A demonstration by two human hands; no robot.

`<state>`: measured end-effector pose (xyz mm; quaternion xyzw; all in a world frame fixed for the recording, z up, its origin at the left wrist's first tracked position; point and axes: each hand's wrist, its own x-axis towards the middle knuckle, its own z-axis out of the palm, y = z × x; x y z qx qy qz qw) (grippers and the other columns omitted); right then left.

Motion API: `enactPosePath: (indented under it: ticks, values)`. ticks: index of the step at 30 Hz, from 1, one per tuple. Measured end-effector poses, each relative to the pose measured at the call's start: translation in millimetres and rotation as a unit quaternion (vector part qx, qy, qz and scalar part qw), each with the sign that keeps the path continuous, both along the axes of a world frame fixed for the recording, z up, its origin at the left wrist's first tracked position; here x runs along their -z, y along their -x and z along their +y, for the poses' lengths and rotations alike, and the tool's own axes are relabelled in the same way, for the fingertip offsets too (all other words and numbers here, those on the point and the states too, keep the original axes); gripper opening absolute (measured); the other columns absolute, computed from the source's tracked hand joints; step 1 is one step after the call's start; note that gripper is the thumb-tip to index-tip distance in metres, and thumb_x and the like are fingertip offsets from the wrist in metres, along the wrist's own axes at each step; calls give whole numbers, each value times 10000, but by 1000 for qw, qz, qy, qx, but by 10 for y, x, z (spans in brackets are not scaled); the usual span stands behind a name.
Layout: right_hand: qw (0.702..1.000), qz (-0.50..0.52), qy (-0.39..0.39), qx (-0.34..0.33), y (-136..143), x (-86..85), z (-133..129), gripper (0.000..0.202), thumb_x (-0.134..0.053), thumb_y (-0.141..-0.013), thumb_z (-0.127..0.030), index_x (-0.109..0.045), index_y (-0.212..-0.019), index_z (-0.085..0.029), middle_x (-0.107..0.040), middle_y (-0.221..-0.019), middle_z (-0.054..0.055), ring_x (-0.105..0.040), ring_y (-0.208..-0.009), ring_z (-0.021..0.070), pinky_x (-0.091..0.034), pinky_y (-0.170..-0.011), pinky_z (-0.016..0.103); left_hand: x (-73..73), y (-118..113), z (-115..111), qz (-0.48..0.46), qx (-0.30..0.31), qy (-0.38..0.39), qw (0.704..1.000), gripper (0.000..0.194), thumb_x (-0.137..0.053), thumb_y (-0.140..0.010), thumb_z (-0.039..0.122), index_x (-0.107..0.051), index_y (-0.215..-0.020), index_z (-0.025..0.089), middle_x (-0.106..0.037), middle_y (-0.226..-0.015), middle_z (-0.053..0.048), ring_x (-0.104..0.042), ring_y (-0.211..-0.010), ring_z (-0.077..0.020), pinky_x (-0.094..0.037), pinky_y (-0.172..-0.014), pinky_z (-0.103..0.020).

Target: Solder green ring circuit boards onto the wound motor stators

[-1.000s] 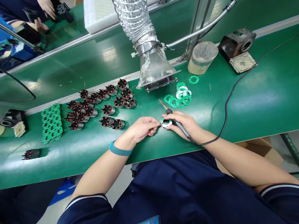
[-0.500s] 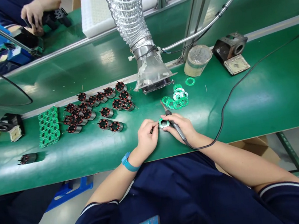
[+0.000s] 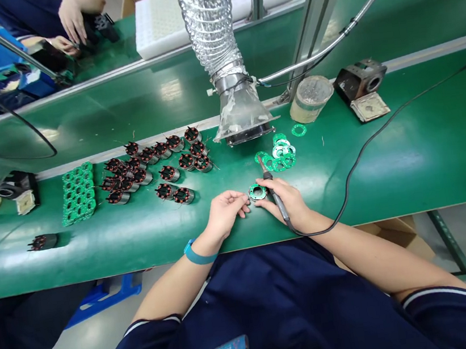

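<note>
My right hand (image 3: 290, 198) is closed around a soldering iron (image 3: 278, 200), whose tip points up and away from me. The thumb and index finger of that same hand also grip the side of a motor stator with a green ring-shaped circuit board (image 3: 257, 192) on top. At the stator's left edge is my left hand (image 3: 226, 212), thumb and index finger pressed together; whatever is between them is too small to make out. Several loose green ring boards (image 3: 278, 156) lie in a pile just beyond the iron's tip.
Several wire-wound stators (image 3: 138, 170) stand to the left, beside a stack of green board panels (image 3: 78, 193). A fume duct (image 3: 243, 104) hangs ahead. Behind the ring boards are a round tub (image 3: 311, 98) and an iron stand (image 3: 361, 86). The iron's cable (image 3: 347, 176) crosses the right side.
My left hand has drawn slightly left and down from the stator, its lower fingers loosening. The green board's face shows more fully. My right hand still holds the iron and stator.
</note>
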<state>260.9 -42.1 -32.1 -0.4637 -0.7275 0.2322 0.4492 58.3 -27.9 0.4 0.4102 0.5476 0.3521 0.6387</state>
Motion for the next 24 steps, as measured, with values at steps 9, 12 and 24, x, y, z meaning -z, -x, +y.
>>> enactPosePath:
  ticks: [9, 12, 24]
  values:
    - [996, -88, -28, 18, 50, 19, -1, 481, -722, -928, -395, -574, -1359, -243, -740, -1204, 132, -681, -1033, 304, -538, -889, 470, 9, -122, -92, -68, -39, -50, 996, 292, -781, -822, 422, -646, -878, 168, -639, -709, 22, -560, -603, -75, -478, -621, -218]
    - [993, -106, -46, 15, 39, -25, -7, 515, -724, -924, -415, -563, -1380, -241, -732, -1253, 141, -673, -1075, 320, -525, -906, 481, -15, -85, -74, -36, -17, -54, 998, 260, -755, -842, 398, -633, -862, 170, -620, -657, 28, -545, -576, -80, -454, -595, -215]
    - [999, -27, -43, -18, -214, -611, -233, 502, -534, -1023, -506, -536, -1450, -242, -787, -934, 64, -724, -871, 248, -542, -869, 454, -190, 54, 97, 53, 113, -75, 989, 102, -660, -865, 241, -613, -857, 151, -685, -709, -14, -710, -653, -130, -564, -641, -235]
